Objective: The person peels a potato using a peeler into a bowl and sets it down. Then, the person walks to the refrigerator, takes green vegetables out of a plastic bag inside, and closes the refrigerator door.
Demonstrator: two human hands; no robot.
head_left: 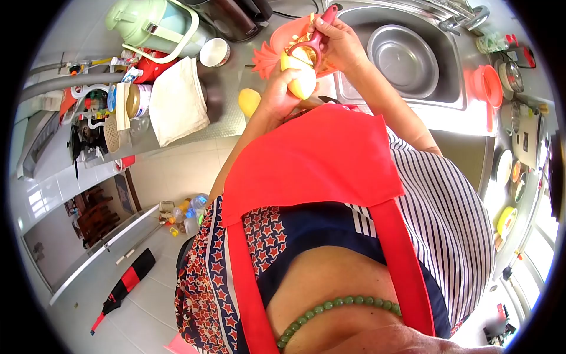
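Note:
My left hand [279, 93] is closed around a pale yellow, mostly peeled potato [302, 82], its upper end tilted away from me. In my right hand [342, 46] is a red peeler [319, 42], with the head lying against the potato's upper end. Beneath both hands sits an orange-red pineapple-shaped basin [277, 47], with yellowish peelings in it near the peeler. Another yellow potato [249, 102] lies on the counter, left of my left hand. My hands partly cover the basin.
A steel sink [451, 65] holding a round metal bowl [404, 61] is on the right. To the left stand a green thermos [154, 26], a small white cup [214, 52] and a draped cloth [177, 101]. A red ladle-like scoop [487, 85] lies beyond the sink.

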